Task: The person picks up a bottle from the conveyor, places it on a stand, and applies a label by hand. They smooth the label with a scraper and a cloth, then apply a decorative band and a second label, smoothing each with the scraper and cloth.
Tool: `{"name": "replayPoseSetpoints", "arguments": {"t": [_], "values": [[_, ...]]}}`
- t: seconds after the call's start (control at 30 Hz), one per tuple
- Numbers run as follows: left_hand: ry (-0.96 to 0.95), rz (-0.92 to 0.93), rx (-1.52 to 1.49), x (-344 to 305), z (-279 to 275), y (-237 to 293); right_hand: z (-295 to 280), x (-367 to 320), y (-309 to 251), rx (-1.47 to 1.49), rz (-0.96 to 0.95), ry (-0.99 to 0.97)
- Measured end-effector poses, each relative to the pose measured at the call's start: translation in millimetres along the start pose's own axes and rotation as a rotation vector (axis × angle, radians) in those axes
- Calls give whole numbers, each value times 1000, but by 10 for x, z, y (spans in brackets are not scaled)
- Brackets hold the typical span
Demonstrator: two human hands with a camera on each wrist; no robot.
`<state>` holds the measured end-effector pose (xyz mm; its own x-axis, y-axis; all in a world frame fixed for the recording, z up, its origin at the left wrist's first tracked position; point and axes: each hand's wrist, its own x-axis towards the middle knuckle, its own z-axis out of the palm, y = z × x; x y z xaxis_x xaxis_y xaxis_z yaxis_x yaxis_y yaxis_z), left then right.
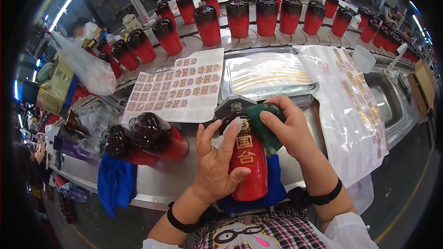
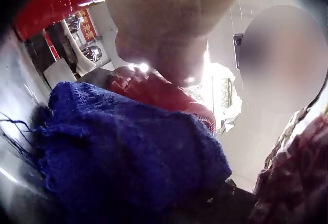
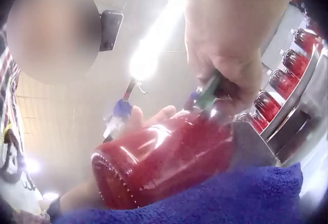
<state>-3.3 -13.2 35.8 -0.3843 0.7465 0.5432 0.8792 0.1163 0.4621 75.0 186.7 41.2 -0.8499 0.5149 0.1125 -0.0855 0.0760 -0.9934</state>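
A red bottle (image 1: 251, 184) with a dark neck and gold characters lies tilted on a blue cloth (image 1: 277, 180), its neck pointing away from me. My left hand (image 1: 212, 170) rests along its left side, fingers mostly straight, the thumb over the red body. White wrapping covers one of its fingertips near the gold emblem. On the other side, my right hand (image 1: 295, 133) pinches a flat green pad (image 1: 265, 131) against the bottle's upper part. In the right wrist view, the bottle's base (image 3: 110, 178) faces the camera; in the left wrist view, the cloth (image 2: 128, 157) hides much of the bottle.
Two dark-topped bottles (image 1: 159, 136) lean at the left beside another blue cloth (image 1: 115, 180). Beyond are a sticker sheet (image 1: 184, 71), a metal tray (image 1: 314, 87) with gold strips and a second sheet (image 1: 341, 129). Many bottles (image 1: 237, 16) line the curved conveyor.
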Motion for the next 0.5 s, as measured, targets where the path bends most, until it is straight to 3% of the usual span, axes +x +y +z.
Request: {"name": "replayPoseSetpoints", "arguments": {"t": [0.17,0.37,0.5], "values": [[53,-44,-149,2,-16,-45,5,-144,-110,220,10,35],[-154,197,197,294,-222,-151,-40,-300,-56,354,151,71],[-116,226,164,287,-153,-263,-70,-337,2,353,133,97]]}}
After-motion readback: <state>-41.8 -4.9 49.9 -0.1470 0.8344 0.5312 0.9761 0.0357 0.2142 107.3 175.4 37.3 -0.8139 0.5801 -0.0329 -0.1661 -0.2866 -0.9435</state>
